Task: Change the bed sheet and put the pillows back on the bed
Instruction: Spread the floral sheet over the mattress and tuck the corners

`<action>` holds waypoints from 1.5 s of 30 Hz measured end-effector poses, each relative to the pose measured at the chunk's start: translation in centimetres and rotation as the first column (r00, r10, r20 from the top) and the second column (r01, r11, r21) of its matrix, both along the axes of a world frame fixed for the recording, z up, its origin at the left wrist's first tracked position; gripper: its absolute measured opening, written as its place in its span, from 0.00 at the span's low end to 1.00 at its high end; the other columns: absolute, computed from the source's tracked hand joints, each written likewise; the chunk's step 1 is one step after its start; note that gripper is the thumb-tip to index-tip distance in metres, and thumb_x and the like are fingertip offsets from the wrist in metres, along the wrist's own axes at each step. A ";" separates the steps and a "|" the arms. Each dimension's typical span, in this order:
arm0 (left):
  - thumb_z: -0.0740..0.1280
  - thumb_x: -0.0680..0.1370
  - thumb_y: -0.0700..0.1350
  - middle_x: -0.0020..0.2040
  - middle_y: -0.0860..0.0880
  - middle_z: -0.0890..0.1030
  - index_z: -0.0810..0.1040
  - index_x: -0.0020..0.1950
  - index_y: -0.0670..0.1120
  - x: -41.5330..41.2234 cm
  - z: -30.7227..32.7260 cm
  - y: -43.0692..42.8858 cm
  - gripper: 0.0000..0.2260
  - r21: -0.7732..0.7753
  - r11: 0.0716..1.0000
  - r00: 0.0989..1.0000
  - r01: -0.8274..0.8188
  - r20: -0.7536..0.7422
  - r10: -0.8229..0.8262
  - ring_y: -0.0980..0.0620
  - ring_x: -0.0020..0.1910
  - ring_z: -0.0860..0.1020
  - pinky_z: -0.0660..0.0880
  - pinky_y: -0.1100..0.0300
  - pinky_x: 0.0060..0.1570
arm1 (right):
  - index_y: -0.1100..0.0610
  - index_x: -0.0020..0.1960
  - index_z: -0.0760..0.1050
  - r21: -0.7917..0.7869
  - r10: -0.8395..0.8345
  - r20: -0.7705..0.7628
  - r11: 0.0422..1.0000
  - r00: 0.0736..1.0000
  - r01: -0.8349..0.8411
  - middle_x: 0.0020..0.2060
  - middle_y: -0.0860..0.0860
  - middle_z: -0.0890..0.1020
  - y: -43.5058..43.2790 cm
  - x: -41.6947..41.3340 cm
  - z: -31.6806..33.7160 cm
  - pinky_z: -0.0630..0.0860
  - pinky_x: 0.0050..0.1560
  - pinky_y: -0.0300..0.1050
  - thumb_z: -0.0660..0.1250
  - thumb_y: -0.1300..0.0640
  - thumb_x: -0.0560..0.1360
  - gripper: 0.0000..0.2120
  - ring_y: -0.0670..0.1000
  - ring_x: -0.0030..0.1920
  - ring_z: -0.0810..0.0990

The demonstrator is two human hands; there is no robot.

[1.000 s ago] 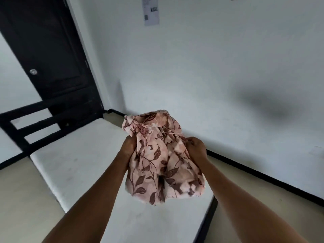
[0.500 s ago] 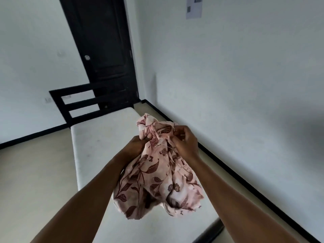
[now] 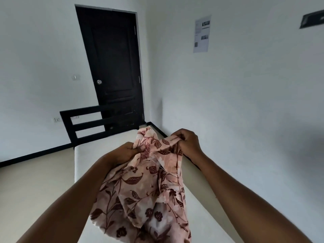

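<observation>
Bed sheet (image 3: 145, 193), pink with dark red leaves and flowers, hangs bunched from the left hand (image 3: 125, 151), whose curled fingers grip a fold, and the right hand (image 3: 186, 141), slightly higher, which pinches a printed edge strip. Most of the cloth droops below the hands, over the bare white mattress (image 3: 87, 155). Beyond the hands stand a black headboard (image 3: 84, 123) and a black door (image 3: 112, 67); a paper notice (image 3: 201, 34) hangs on the wall above the right hand.

A home bedroom: a bare white mattress (image 3: 91, 155) on a black bedframe (image 3: 84, 127), beside a dark door (image 3: 112, 67).
</observation>
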State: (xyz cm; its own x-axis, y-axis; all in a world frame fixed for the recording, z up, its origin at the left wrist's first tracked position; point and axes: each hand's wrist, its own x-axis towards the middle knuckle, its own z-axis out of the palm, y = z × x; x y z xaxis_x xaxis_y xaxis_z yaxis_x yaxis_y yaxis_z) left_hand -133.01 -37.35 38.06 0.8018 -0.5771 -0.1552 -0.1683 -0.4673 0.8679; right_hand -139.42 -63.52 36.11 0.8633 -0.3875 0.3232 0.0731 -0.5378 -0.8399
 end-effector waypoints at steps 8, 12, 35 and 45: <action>0.65 0.76 0.61 0.44 0.53 0.84 0.82 0.47 0.53 4.9 3.8 -1.0 0.13 -0.180 0.780 0.652 -0.599 0.456 0.606 0.49 0.47 0.82 0.80 0.50 0.48 | 0.56 0.34 0.78 -0.141 0.345 0.097 0.933 0.934 -0.330 0.25 0.46 0.80 2.5 9.1 8.8 0.69 0.34 0.37 0.70 0.52 0.79 0.17 0.40 0.28 0.79; 0.67 0.72 0.72 0.55 0.56 0.83 0.80 0.62 0.59 2.4 6.9 -5.2 0.25 -0.273 0.901 0.772 -0.337 0.467 0.431 0.57 0.56 0.80 0.78 0.58 0.53 | 0.53 0.42 0.86 -0.225 0.493 0.112 0.859 0.863 -0.461 0.32 0.44 0.84 1.8 11.7 10.9 0.72 0.37 0.34 0.74 0.49 0.77 0.10 0.38 0.34 0.80; 0.74 0.72 0.57 0.61 0.46 0.83 0.74 0.71 0.50 -0.8 5.0 -2.5 0.28 -0.418 0.875 0.956 -0.243 0.049 0.289 0.46 0.59 0.82 0.81 0.44 0.57 | 0.62 0.42 0.86 0.051 0.519 0.174 0.844 0.836 -0.535 0.39 0.64 0.85 -0.2 7.1 10.9 0.77 0.41 0.48 0.73 0.57 0.76 0.09 0.56 0.37 0.81; 0.72 0.78 0.38 0.41 0.41 0.85 0.85 0.41 0.44 -2.2 4.0 -4.0 0.06 -0.333 0.810 0.789 -0.483 0.235 0.568 0.41 0.44 0.84 0.84 0.46 0.46 | 0.57 0.42 0.87 -0.020 0.516 0.325 0.842 0.792 -0.540 0.35 0.52 0.86 -0.8 3.9 15.7 0.81 0.43 0.48 0.73 0.55 0.78 0.09 0.51 0.37 0.85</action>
